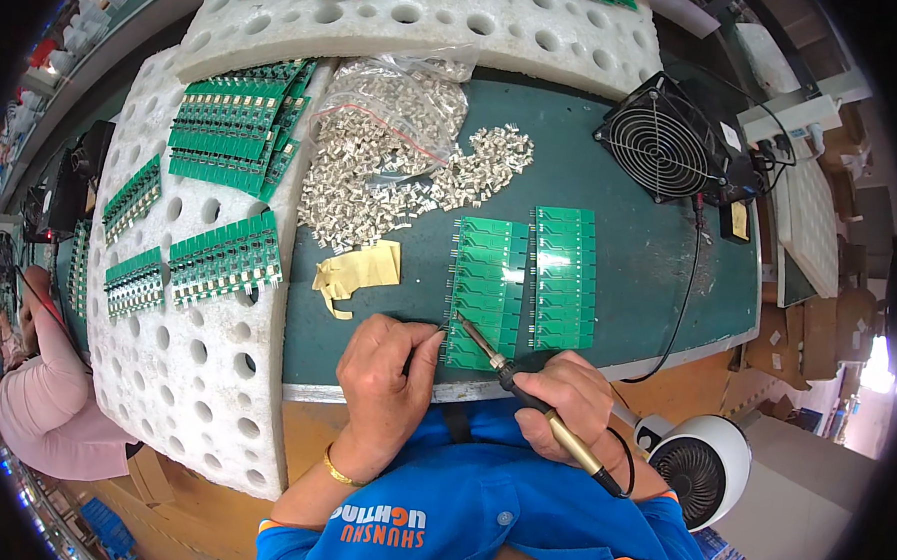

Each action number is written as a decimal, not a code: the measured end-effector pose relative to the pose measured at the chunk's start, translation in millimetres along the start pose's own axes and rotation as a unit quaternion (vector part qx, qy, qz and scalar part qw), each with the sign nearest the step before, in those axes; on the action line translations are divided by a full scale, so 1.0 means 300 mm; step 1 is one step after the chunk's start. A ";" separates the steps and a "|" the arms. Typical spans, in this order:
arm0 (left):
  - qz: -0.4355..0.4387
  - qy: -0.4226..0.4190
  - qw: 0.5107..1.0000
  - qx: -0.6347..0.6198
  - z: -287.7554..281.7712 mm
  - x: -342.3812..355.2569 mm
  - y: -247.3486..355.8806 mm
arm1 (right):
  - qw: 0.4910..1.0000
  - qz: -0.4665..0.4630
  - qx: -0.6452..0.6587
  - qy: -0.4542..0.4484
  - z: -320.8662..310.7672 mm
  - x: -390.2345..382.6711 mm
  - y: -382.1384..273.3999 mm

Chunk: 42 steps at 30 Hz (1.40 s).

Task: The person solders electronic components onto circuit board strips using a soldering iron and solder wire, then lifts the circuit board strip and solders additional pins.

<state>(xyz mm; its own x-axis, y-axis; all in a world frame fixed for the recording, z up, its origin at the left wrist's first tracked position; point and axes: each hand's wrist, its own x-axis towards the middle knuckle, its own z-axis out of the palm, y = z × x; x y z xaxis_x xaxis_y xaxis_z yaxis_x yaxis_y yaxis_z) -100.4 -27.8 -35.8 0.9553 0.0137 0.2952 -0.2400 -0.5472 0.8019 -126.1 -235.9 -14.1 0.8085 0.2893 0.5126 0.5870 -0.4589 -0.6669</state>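
My right hand (572, 394) grips a soldering iron (573, 448) with a black grip and gold handle. Its tip reaches the left edge of a green circuit board panel (483, 282). At that panel's lower left edge, the thumb and fingers of my left hand (390, 363) are pinched together. Whatever lies between them is too small to make out. A second green panel (563, 285) lies just to the right, apart from the first.
Small metallic parts (357, 191) form a pile beside a clear plastic bag (406, 108). Yellow tape (364, 274) lies nearby. White foam boards (200, 349) carry more green panels (225, 130). A black fan (665, 139) stands right; a white fan (700, 471) is below. Another person (53, 403) sits left.
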 end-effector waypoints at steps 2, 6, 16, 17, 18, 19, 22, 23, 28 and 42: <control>0.008 0.001 1.000 0.005 0.001 0.000 -0.002 | 1.000 0.000 0.000 -0.006 -0.004 0.000 0.000; 0.013 -0.010 1.000 0.015 -0.004 -0.001 0.006 | 1.000 -0.003 -0.003 -0.019 -0.008 0.004 -0.006; 0.025 -0.004 1.000 0.015 0.004 -0.003 0.003 | 0.999 -0.009 -0.014 -0.046 -0.016 0.014 -0.013; 0.025 -0.004 1.000 0.015 0.002 -0.003 0.002 | 0.999 -0.007 -0.017 -0.050 -0.016 0.013 -0.013; 0.026 -0.008 0.999 0.018 0.001 -0.003 0.002 | 0.998 -0.006 -0.020 -0.053 -0.017 0.012 -0.013; 0.027 -0.013 0.999 0.020 0.000 -0.003 0.002 | 0.998 -0.005 -0.020 -0.053 -0.016 0.012 -0.014; 0.021 -0.018 0.999 0.018 -0.004 -0.006 0.004 | 0.998 -0.011 -0.020 -0.056 -0.015 0.009 -0.018; 0.021 -0.019 0.999 0.018 -0.004 -0.006 0.003 | 0.998 -0.016 -0.027 -0.059 -0.014 0.007 -0.018; 0.034 -0.006 0.999 0.022 0.003 -0.001 0.001 | 0.998 -0.023 -0.039 -0.054 -0.006 0.004 -0.016; 0.032 -0.020 0.999 0.017 -0.003 -0.005 -0.001 | 0.997 -0.032 -0.051 -0.046 0.001 -0.004 -0.023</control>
<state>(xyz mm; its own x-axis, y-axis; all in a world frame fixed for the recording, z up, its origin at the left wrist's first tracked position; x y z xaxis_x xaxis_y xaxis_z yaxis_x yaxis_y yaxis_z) -101.9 -26.7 -36.1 0.9445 -0.0549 0.3239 -0.2953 -0.5739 0.7638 -131.0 -232.9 -10.4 0.7730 0.3949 0.4965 0.6337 -0.5184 -0.5742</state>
